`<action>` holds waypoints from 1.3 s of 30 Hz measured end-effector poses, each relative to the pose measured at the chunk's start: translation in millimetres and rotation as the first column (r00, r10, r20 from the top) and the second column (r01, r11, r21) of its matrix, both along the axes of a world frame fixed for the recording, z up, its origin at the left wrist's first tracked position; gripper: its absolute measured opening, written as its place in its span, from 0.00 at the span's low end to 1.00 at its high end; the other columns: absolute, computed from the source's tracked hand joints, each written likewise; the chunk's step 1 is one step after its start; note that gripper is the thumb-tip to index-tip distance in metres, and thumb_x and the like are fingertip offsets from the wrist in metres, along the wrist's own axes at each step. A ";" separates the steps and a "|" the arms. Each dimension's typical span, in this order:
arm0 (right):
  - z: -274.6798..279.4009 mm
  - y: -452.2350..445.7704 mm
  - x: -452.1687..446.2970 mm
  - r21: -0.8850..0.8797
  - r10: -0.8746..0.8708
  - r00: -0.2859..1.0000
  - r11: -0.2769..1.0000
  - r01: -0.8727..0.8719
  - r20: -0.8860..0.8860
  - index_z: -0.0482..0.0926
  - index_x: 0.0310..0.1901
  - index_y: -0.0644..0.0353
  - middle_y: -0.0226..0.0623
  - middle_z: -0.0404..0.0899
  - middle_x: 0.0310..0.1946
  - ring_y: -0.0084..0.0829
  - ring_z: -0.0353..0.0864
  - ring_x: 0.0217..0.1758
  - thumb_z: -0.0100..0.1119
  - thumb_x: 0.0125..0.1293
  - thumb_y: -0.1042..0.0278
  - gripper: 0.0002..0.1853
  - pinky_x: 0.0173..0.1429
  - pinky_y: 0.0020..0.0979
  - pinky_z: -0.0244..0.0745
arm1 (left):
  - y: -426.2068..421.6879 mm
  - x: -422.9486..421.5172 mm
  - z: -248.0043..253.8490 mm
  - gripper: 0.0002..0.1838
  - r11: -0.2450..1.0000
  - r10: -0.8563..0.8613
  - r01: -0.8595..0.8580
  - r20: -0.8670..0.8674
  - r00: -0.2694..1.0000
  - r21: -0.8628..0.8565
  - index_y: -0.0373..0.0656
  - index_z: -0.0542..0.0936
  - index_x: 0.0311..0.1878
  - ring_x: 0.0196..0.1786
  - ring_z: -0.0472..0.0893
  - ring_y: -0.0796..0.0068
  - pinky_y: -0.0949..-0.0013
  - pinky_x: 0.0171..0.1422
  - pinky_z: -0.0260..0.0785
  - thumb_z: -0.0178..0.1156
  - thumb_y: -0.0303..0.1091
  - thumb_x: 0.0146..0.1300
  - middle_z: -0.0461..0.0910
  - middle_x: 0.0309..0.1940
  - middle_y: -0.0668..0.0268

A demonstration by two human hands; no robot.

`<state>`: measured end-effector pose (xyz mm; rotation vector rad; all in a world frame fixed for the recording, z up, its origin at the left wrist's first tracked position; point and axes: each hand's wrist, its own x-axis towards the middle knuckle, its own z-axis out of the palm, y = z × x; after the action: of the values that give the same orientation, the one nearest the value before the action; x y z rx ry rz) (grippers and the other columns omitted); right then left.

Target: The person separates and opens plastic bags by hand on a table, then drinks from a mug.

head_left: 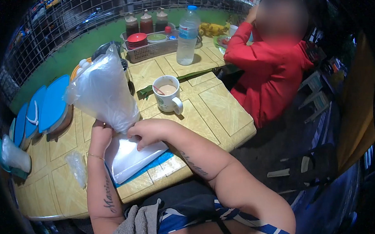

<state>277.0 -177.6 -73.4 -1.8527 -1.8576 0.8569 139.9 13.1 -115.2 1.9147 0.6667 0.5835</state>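
Observation:
A clear, puffed-up plastic bag [104,87] stands in front of me, leaning to the left. My left hand [101,134] has its fingers closed at the bag's lower left edge. Over on the other side, my right hand [151,130] pinches the bag's bottom corner, fingers bent. Beneath both hands lies a stack of white sheets [125,162], paper or plastic, on top of a blue sheet [144,173]. What the bag contains cannot be made out. A white mug [167,102] with a milky brown drink and a red stirrer stands just beyond my right hand.
Blue-lidded containers [55,103] line the left side. A small plastic packet [76,168] lies near my left forearm. Behind are a water bottle [188,38], a basket [152,51] with dishes and sauce bottles, and bananas [213,29]. A person in a red jacket [268,68] sits at right.

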 end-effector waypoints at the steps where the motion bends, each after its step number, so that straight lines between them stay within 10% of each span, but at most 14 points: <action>1: 1.9 -0.9 -1.2 0.016 0.002 1.000 1.000 -0.002 0.026 0.76 0.58 0.61 0.46 0.82 0.43 0.43 0.82 0.46 0.72 0.51 0.64 0.30 0.49 0.39 0.77 | -0.3 0.0 0.6 0.16 1.000 0.005 -0.005 -0.023 1.000 0.018 0.31 0.76 0.53 0.33 0.82 0.68 0.67 0.37 0.74 0.50 0.19 0.62 0.82 0.37 0.54; 10: -10.4 1.6 3.0 0.088 0.025 0.999 0.996 -0.028 0.029 0.78 0.53 0.61 0.46 0.82 0.41 0.44 0.83 0.45 0.72 0.50 0.65 0.27 0.48 0.40 0.77 | -7.7 -1.4 9.5 0.18 1.000 0.008 -0.009 -0.016 1.000 -0.029 0.32 0.77 0.55 0.43 0.83 0.61 0.64 0.47 0.75 0.51 0.20 0.61 0.83 0.46 0.52; 13: -1.2 1.1 3.1 0.163 0.061 0.997 0.984 -0.067 0.041 0.82 0.46 0.62 0.46 0.82 0.37 0.42 0.83 0.42 0.69 0.52 0.65 0.19 0.46 0.39 0.77 | -13.5 -6.6 14.7 0.19 0.975 -0.017 0.010 0.029 0.999 0.220 0.33 0.78 0.54 0.47 0.84 0.57 0.61 0.51 0.74 0.52 0.20 0.58 0.83 0.49 0.51; 19: -1.3 -1.2 15.1 0.165 -0.122 0.989 0.977 0.135 -0.084 0.82 0.39 0.64 0.43 0.82 0.33 0.35 0.82 0.37 0.67 0.54 0.68 0.12 0.45 0.33 0.76 | -23.1 -28.6 74.9 0.13 0.902 0.205 -0.113 -0.183 0.962 0.417 0.32 0.83 0.42 0.38 0.85 0.55 0.60 0.46 0.75 0.57 0.29 0.56 0.84 0.33 0.47; 27: 5.6 0.7 1.7 -0.095 -0.081 0.991 0.991 0.092 0.109 0.79 0.32 0.64 0.43 0.81 0.30 0.37 0.81 0.34 0.71 0.51 0.68 0.12 0.41 0.34 0.74 | -37.0 -35.6 75.5 0.13 0.806 -0.307 0.497 -0.491 0.815 0.321 0.37 0.80 0.31 0.31 0.80 0.59 0.61 0.38 0.71 0.70 0.34 0.49 0.80 0.25 0.55; 39: 7.4 -6.2 10.8 -0.037 -0.111 0.993 0.993 0.113 0.038 0.79 0.38 0.66 0.42 0.80 0.30 0.35 0.79 0.35 0.69 0.52 0.68 0.14 0.42 0.34 0.73 | -55.1 -21.9 54.3 0.14 0.707 -0.348 0.648 -0.660 0.666 0.282 0.41 0.79 0.34 0.39 0.82 0.54 0.56 0.44 0.72 0.72 0.34 0.47 0.82 0.32 0.56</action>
<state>287.9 -183.7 -66.0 -1.9879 -1.7507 0.8314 118.0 -42.0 -60.9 2.6762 0.2755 -0.2512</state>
